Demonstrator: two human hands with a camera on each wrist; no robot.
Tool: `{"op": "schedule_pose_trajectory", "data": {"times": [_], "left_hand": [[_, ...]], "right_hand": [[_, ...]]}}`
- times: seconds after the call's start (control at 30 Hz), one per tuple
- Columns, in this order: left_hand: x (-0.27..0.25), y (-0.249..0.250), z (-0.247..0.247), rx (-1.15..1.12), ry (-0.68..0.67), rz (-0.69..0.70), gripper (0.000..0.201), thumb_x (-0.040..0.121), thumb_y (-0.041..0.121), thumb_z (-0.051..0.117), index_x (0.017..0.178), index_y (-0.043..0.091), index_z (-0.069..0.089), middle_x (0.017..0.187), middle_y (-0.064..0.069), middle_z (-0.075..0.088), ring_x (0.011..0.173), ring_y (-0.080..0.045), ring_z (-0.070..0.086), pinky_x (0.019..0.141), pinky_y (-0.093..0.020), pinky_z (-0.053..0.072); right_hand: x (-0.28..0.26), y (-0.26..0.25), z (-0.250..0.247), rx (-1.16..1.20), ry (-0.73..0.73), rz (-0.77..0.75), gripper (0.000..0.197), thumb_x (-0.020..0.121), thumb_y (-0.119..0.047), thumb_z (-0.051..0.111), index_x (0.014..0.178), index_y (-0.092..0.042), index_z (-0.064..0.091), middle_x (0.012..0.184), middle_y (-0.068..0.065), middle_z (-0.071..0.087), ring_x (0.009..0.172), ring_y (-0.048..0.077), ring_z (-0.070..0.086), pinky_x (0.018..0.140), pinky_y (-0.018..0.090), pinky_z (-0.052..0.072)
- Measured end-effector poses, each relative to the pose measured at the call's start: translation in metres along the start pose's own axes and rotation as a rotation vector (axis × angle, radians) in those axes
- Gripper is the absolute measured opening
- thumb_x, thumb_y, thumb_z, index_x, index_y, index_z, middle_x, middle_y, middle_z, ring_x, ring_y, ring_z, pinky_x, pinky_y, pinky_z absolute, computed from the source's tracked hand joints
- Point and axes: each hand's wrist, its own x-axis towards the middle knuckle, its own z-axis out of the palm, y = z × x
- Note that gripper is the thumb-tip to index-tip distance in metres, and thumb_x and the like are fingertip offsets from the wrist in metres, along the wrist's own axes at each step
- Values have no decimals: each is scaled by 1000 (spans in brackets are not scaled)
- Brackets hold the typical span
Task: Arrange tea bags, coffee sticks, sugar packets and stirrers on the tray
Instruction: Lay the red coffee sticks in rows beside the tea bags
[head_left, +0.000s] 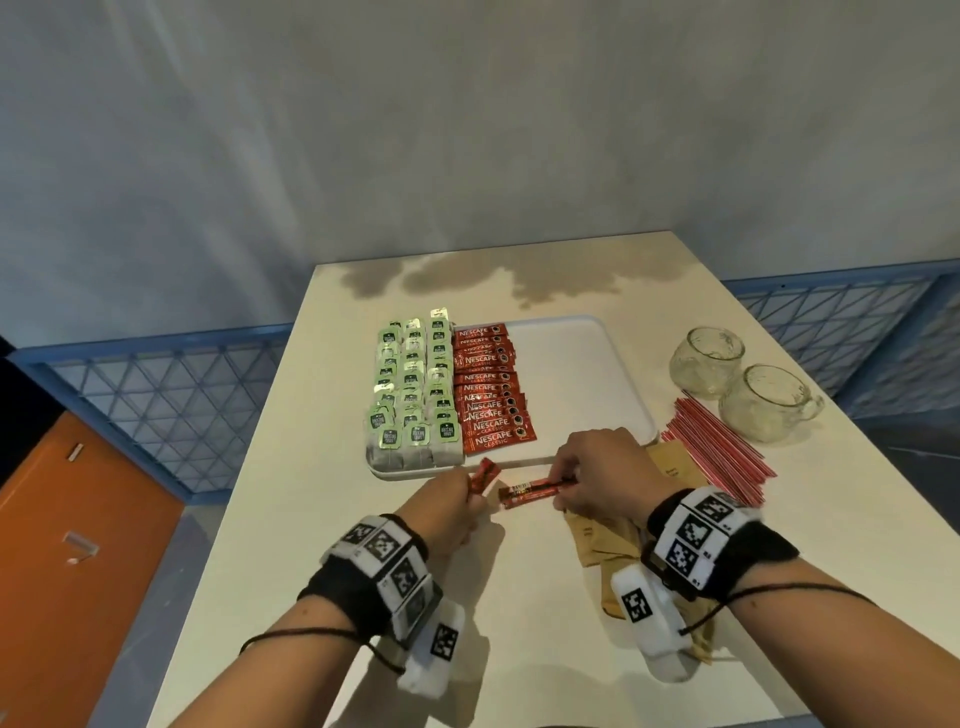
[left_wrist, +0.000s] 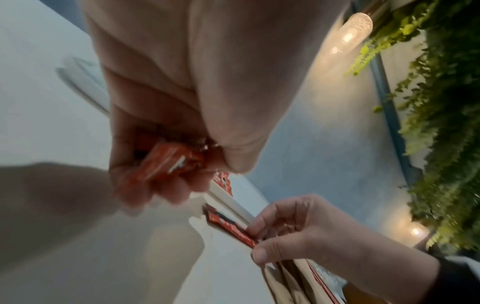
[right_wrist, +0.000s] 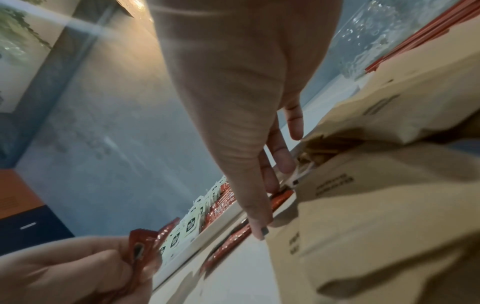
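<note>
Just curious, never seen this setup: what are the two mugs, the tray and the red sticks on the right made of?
The two mugs look like clear glass with a bubbly texture; you can see through them. The tray seems to be smooth white plastic with a matte finish and a raised rounded rim. The stirrers are thin red sticks, probably plastic, though that is hard to tell.

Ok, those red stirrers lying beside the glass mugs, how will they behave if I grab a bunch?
The red stirrers look thin and light, so a bunch probably weighs almost nothing. They lie fanned loosely on the table, so a few will likely slip out. Being slim sticks, strays may roll.
</note>
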Motion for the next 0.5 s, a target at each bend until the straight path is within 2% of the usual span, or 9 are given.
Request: {"op": "schedule_pose_trajectory", "data": {"times": [0.13, 0.2, 0.23, 0.33, 0.4, 0.5], "left_hand": [[0, -20, -4, -23, 72, -61, 21, 103, 22, 33, 95, 10, 49, 86, -6, 55, 71, -17, 47, 65, -31, 36], [-2, -23, -4, -110, 94, -101, 26, 104, 26, 30, 95, 12, 49, 93, -10, 58, 74, -17, 46, 66, -32, 33], [-4, -24, -4, -144, 106, -101, 26, 104, 28, 31, 91, 14, 49, 90, -8, 57, 71, -15, 45, 65, -32, 33], [-4, -28, -4, -159, 131, -44, 24, 98, 33, 49, 78, 20, 51, 75, 2, 58, 66, -11, 50, 60, -27, 35], [-2, -34, -5, -184, 193, -15, 14, 90, 37, 65, 89, 25, 58, 82, 5, 68, 74, -8, 61, 66, -23, 43], [-2, -38, -12, -336, 305, 47, 39, 78, 35, 80, 111, 23, 64, 94, 10, 71, 87, -4, 66, 83, -26, 52]], "right_hand": [[1, -10, -3, 74, -69, -15, 29, 72, -38, 83, 98, -31, 75, 84, -11, 71, 79, 7, 63, 83, 29, 51], [3, -13, -3, 98, -85, -13, 22, 72, -35, 83, 93, -29, 77, 80, -12, 72, 76, 4, 64, 79, 29, 54], [3, -14, -3, 93, -87, -17, 19, 73, -34, 82, 91, -29, 77, 79, -12, 73, 76, 3, 64, 78, 29, 55], [6, -19, 1, 27, -81, -49, 9, 76, -31, 76, 85, -29, 76, 81, -13, 71, 78, 5, 62, 75, 29, 55], [7, -21, 4, 51, -75, -56, 7, 77, -28, 73, 84, -27, 75, 82, -12, 70, 79, 8, 62, 75, 31, 56], [9, -22, -3, 424, -102, 12, 4, 81, -21, 72, 80, -18, 75, 79, -4, 72, 76, 10, 65, 74, 29, 54]]}}
